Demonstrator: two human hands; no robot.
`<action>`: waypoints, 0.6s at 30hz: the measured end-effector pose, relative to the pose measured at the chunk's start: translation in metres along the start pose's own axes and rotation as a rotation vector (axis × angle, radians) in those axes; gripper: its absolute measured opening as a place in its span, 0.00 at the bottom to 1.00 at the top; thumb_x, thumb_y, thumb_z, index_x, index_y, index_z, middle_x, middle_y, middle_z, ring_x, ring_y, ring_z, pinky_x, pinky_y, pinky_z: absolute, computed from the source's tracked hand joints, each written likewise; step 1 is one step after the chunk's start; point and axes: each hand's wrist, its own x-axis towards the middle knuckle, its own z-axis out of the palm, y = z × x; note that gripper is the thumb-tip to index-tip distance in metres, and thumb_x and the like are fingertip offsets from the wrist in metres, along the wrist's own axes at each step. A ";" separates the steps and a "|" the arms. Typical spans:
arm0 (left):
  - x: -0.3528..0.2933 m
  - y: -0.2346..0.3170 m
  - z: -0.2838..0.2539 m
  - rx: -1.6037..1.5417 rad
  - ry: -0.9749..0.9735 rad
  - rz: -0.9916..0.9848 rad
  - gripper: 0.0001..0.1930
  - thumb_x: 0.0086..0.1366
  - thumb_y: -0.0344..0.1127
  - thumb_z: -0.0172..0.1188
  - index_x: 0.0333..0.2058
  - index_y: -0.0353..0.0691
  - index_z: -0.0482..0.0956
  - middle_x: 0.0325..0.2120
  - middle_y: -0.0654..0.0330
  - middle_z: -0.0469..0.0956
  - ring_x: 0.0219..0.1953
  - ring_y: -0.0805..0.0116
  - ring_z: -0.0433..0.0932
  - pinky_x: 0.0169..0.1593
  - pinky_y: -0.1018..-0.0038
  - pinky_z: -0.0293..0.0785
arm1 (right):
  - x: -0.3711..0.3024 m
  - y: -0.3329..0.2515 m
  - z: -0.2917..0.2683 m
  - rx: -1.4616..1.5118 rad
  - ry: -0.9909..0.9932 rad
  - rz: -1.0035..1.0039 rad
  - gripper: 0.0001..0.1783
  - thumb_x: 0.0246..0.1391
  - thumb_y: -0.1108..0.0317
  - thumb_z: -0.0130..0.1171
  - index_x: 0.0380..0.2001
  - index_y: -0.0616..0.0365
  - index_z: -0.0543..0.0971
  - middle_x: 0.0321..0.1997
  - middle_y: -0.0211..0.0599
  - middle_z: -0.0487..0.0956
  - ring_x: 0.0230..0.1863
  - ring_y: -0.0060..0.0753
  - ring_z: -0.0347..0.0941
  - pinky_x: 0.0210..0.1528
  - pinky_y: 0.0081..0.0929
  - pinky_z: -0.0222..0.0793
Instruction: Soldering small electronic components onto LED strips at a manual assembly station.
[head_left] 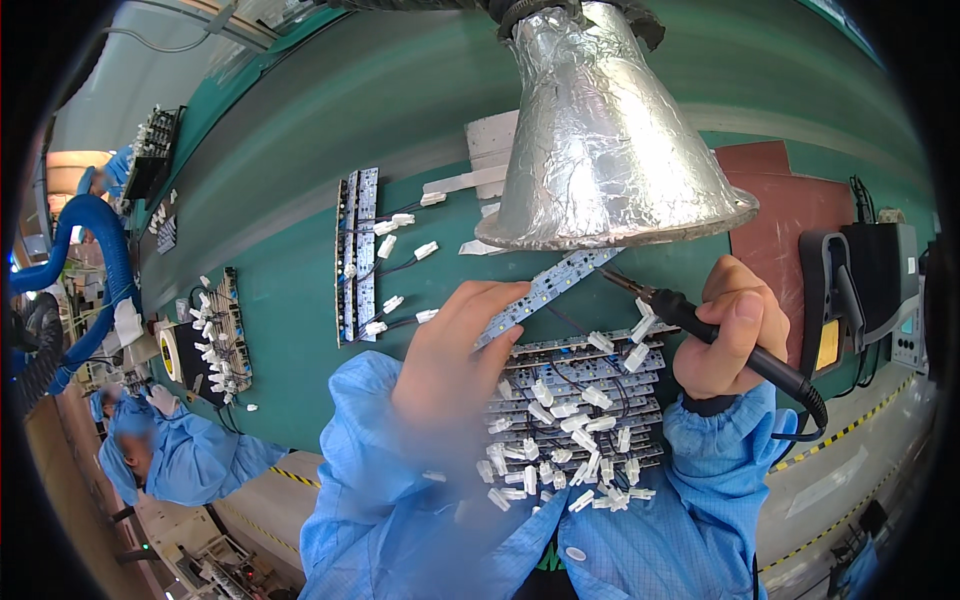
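1. Left hand (450,355): pinches slim circuit board (550,288), slanted, far end at rim of foil-covered cone (610,140).
2. Right hand (735,335): closed around soldering iron (788,376); tip near that end.
3. Other boards (640,379), white connectors (575,422): in rows, nearer the wearer.

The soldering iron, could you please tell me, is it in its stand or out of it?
The soldering iron is out: the right hand grips its handle, its tip left of the black stand.
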 end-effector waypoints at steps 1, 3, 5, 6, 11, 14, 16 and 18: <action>0.000 0.000 0.000 0.000 0.000 0.001 0.20 0.56 0.17 0.63 0.49 0.31 0.76 0.44 0.45 0.78 0.45 0.49 0.79 0.50 0.67 0.73 | 0.000 0.000 0.000 0.000 0.000 -0.001 0.18 0.65 0.67 0.39 0.20 0.62 0.66 0.15 0.36 0.62 0.17 0.24 0.54 0.20 0.27 0.49; 0.000 0.001 -0.001 0.012 -0.005 0.001 0.20 0.55 0.17 0.63 0.49 0.31 0.76 0.44 0.45 0.78 0.45 0.49 0.79 0.50 0.67 0.73 | 0.000 -0.001 0.002 -0.007 0.019 0.004 0.19 0.65 0.67 0.40 0.19 0.62 0.65 0.15 0.36 0.62 0.16 0.24 0.54 0.20 0.27 0.49; -0.001 0.000 0.000 0.007 -0.003 0.005 0.20 0.55 0.17 0.63 0.49 0.31 0.76 0.44 0.45 0.78 0.45 0.49 0.78 0.50 0.67 0.73 | 0.001 -0.001 0.002 -0.003 0.018 -0.003 0.19 0.65 0.67 0.40 0.19 0.63 0.65 0.15 0.36 0.63 0.16 0.24 0.54 0.20 0.27 0.49; -0.002 -0.001 0.000 0.002 0.000 0.009 0.20 0.55 0.17 0.63 0.49 0.31 0.76 0.44 0.45 0.78 0.45 0.49 0.78 0.50 0.67 0.73 | 0.000 -0.001 0.002 0.001 0.018 -0.010 0.19 0.65 0.67 0.40 0.19 0.63 0.65 0.15 0.37 0.63 0.16 0.24 0.54 0.20 0.27 0.49; -0.002 0.002 0.001 0.004 0.002 0.007 0.20 0.55 0.17 0.63 0.49 0.30 0.75 0.44 0.45 0.78 0.45 0.49 0.78 0.50 0.66 0.73 | 0.000 -0.002 0.003 0.001 0.038 0.002 0.19 0.64 0.67 0.40 0.19 0.63 0.65 0.15 0.36 0.63 0.16 0.24 0.54 0.20 0.27 0.48; -0.002 0.002 0.001 0.004 0.003 0.006 0.20 0.55 0.17 0.63 0.49 0.30 0.75 0.44 0.45 0.78 0.45 0.49 0.78 0.50 0.66 0.73 | -0.001 -0.002 0.004 0.001 0.046 0.009 0.19 0.64 0.67 0.41 0.18 0.63 0.65 0.14 0.36 0.63 0.16 0.24 0.54 0.19 0.27 0.48; -0.002 0.002 0.001 0.003 -0.003 0.006 0.20 0.55 0.17 0.63 0.49 0.30 0.75 0.44 0.45 0.78 0.45 0.49 0.78 0.50 0.66 0.73 | 0.000 -0.001 0.004 0.002 0.054 0.016 0.19 0.64 0.67 0.41 0.18 0.63 0.65 0.14 0.36 0.63 0.16 0.24 0.54 0.19 0.27 0.48; -0.002 0.003 0.001 -0.001 -0.004 0.000 0.20 0.55 0.17 0.63 0.49 0.29 0.75 0.44 0.45 0.78 0.45 0.49 0.78 0.50 0.66 0.73 | 0.002 0.001 0.002 -0.020 0.053 -0.018 0.17 0.61 0.70 0.46 0.18 0.63 0.64 0.12 0.37 0.64 0.11 0.30 0.59 0.14 0.29 0.54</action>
